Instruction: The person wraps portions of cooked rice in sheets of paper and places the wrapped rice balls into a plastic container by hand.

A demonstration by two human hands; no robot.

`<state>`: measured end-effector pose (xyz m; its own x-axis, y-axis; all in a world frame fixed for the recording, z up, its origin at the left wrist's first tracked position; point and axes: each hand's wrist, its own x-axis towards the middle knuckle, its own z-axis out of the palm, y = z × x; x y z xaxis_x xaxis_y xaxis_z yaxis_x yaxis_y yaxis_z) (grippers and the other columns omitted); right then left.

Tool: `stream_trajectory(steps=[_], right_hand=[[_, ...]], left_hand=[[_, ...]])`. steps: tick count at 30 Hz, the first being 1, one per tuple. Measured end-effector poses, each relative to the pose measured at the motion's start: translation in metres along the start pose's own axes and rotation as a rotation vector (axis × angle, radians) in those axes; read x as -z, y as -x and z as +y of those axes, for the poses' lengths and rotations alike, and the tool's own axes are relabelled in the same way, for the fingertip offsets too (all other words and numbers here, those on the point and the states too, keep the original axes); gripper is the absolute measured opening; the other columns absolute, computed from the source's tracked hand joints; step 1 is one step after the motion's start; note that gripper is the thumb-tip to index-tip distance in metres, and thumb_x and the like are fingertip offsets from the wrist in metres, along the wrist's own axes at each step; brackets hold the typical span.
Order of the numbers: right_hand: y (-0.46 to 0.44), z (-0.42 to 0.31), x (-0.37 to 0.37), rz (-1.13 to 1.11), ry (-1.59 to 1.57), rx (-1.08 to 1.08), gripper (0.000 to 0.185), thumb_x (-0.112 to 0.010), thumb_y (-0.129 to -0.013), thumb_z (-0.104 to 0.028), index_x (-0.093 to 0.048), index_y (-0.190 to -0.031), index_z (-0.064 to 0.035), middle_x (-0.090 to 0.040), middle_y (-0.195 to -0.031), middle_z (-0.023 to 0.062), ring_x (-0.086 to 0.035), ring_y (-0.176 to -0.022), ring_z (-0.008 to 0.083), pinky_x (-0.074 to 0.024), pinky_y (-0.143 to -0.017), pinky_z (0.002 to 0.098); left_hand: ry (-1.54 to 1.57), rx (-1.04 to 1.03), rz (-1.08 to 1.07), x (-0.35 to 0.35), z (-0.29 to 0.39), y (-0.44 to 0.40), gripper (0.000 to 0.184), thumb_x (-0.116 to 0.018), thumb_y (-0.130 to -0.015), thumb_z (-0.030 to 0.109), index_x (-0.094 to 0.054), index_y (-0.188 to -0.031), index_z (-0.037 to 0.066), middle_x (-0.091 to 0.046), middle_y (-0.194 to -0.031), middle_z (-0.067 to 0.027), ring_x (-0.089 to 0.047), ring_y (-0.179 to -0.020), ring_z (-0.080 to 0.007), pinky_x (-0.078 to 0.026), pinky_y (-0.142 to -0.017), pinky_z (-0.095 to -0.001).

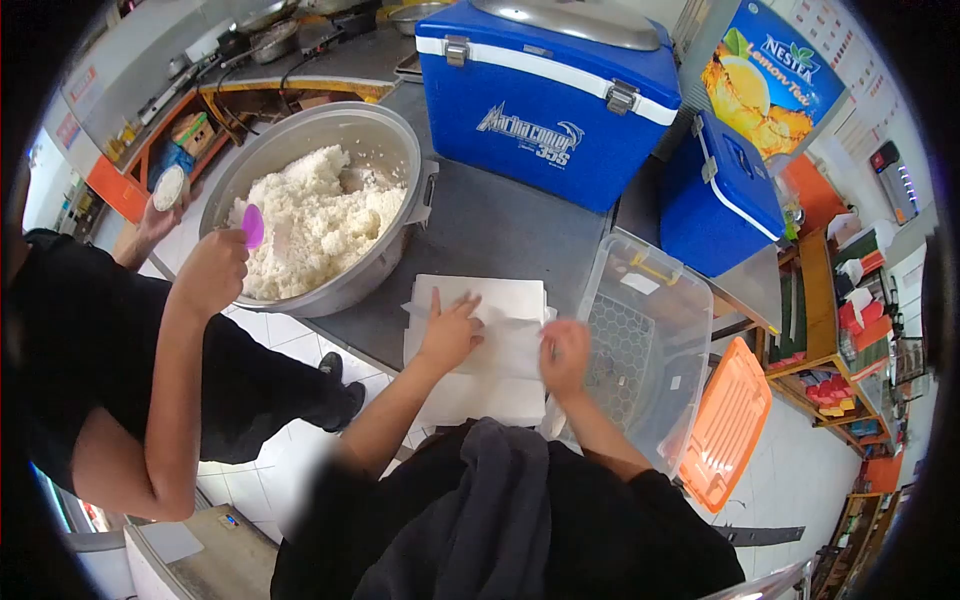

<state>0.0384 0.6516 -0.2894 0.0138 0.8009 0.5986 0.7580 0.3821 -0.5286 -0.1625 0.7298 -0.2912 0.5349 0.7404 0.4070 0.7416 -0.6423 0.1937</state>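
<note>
A stack of white paper sheets [480, 398] lies on the dark table in front of me, with a thin, translucent sheet of paper [510, 335] across its top. My left hand [452, 332] rests on that sheet with its fingers spread. At the sheet's right edge, my right hand [565, 355] is closed, thumb and fingers pinched on the paper. To the left stands a large metal pot [408, 225] holding cooked white rice [315, 220].
At left, a co-worker's hand [212, 270] holds a purple scoop [254, 227] over the pot; their other hand holds a small bowl of rice [168, 188]. A clear plastic bin [690, 350] is at my right. Blue coolers [540, 110] stand behind; an orange lid [728, 425] is lower right.
</note>
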Motion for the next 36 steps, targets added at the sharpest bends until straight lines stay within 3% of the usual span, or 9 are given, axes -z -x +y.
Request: stream_trajectory(steps=[3,10,15,16,18,21,24,29,36], right_hand=[[0.028,-0.035,-0.02,-0.445,-0.166,0.381,0.021,-0.058,-0.073,-0.007,-0.059,-0.093,-0.0001,-0.057,-0.105,0.0139,-0.052,-0.103,0.0298,-0.038,-0.095,0.0439],[0.03,-0.024,-0.044,-0.439,-0.066,0.255,0.043,-0.056,-0.079,-0.015,-0.047,-0.118,0.0008,-0.049,-0.117,0.0189,-0.042,-0.116,0.0337,-0.0322,-0.1,0.0442],[0.055,0.014,-0.035,-0.524,-0.033,-0.448,0.041,-0.052,-0.081,-0.01,-0.045,-0.12,0.0031,-0.047,-0.118,0.0215,-0.043,-0.112,0.0367,-0.0342,-0.096,0.0448],[0.056,0.012,-0.033,-0.527,-0.034,-0.453,0.041,-0.052,-0.081,-0.01,-0.045,-0.12,0.0031,-0.047,-0.118,0.0215,-0.043,-0.112,0.0367,-0.0342,-0.096,0.0448],[0.047,0.003,-0.022,0.132,0.042,-0.295,0.038,-0.052,-0.08,-0.007,-0.047,-0.117,0.0029,-0.048,-0.116,0.0218,-0.045,-0.107,0.0379,-0.0369,-0.092,0.0441],[0.02,-0.031,-0.006,-0.03,0.028,0.031,0.038,-0.054,-0.08,-0.007,-0.046,-0.116,0.0028,-0.047,-0.115,0.0213,-0.047,-0.103,0.0384,-0.0382,-0.091,0.0425],[0.035,-0.026,-0.031,-0.361,-0.191,-0.047,0.034,-0.055,-0.08,-0.008,-0.047,-0.111,0.0028,-0.047,-0.115,0.0209,-0.048,-0.102,0.0367,-0.0399,-0.089,0.0414],[0.053,-0.003,-0.035,-0.347,-0.128,-0.111,0.026,-0.058,-0.079,-0.01,-0.053,-0.102,0.0,-0.052,-0.108,0.0172,-0.051,-0.1,0.0338,-0.0415,-0.087,0.0396],[0.038,0.02,-0.041,-0.504,-0.035,-0.228,0.025,-0.059,-0.077,-0.008,-0.056,-0.102,-0.0033,-0.058,-0.097,0.0147,-0.055,-0.095,0.0321,-0.0438,-0.083,0.0392]], left_hand=[[0.102,-0.056,-0.237,0.001,-0.002,-0.008,0.013,-0.057,-0.078,0.018,-0.066,-0.086,0.013,-0.062,-0.095,-0.0054,-0.057,-0.095,-0.0234,-0.027,-0.102,-0.0496],[0.079,0.004,-0.583,0.015,0.014,-0.002,0.023,-0.049,-0.078,0.013,-0.063,-0.096,0.008,-0.062,-0.103,-0.0071,-0.06,-0.092,-0.0243,-0.047,-0.085,-0.038],[0.109,-0.064,-0.218,-0.013,0.023,0.047,0.031,-0.05,-0.078,0.011,-0.056,-0.107,0.002,-0.053,-0.117,-0.0144,-0.051,-0.11,-0.0274,-0.041,-0.093,-0.039],[0.038,-0.082,-0.243,-0.015,0.025,0.054,0.036,-0.049,-0.079,0.012,-0.052,-0.114,0.001,-0.047,-0.126,-0.0155,-0.045,-0.118,-0.028,-0.038,-0.096,-0.04],[-0.032,-0.096,-0.269,-0.017,0.028,0.063,0.041,-0.048,-0.081,0.012,-0.048,-0.12,-0.001,-0.041,-0.134,-0.0167,-0.038,-0.125,-0.0286,-0.036,-0.099,-0.041],[0.054,-0.057,-0.245,-0.014,0.034,0.067,0.044,-0.047,-0.084,0.014,-0.044,-0.124,-0.001,-0.038,-0.136,-0.0176,-0.036,-0.127,-0.0295,-0.032,-0.102,-0.0424],[0.043,-0.067,-0.201,-0.014,0.035,0.071,0.044,-0.049,-0.084,0.016,-0.045,-0.124,-0.002,-0.038,-0.135,-0.0182,-0.035,-0.127,-0.0302,-0.033,-0.102,-0.0425],[0.366,0.229,-0.162,-0.011,0.017,0.098,0.048,-0.06,-0.079,0.016,-0.046,-0.122,0.002,-0.047,-0.127,-0.0188,-0.052,-0.11,-0.0312,-0.046,-0.088,-0.0392],[0.559,0.173,-0.23,-0.006,-0.036,0.06,0.015,-0.062,-0.076,0.01,-0.067,-0.09,0.007,-0.067,-0.089,-0.0097,-0.063,-0.081,-0.0283,-0.05,-0.07,-0.0346]])
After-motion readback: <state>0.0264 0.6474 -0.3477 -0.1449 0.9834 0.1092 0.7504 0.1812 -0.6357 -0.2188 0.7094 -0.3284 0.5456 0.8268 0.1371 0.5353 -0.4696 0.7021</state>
